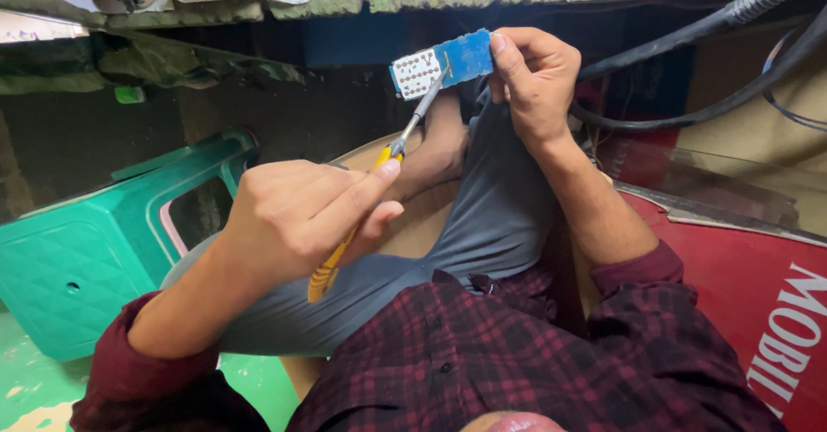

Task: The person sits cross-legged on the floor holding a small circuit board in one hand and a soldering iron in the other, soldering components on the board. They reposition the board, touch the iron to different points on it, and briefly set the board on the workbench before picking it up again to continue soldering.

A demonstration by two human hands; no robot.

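Dim background, sharp focus, wide-angle edge distortion

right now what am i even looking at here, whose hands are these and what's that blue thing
This is a single picture from a camera worn on a person's head, looking down at their own lap and hands. The person sits with knees up, in grey trousers and a dark red checked shirt. Their right hand holds up a small blue circuit board with a pale keypad patch at one end. Their left hand grips a yellow-handled screwdriver, its metal tip touching the board. Around them: a green plastic stool on the left, black cables on the upper right, and a red panel on the right.
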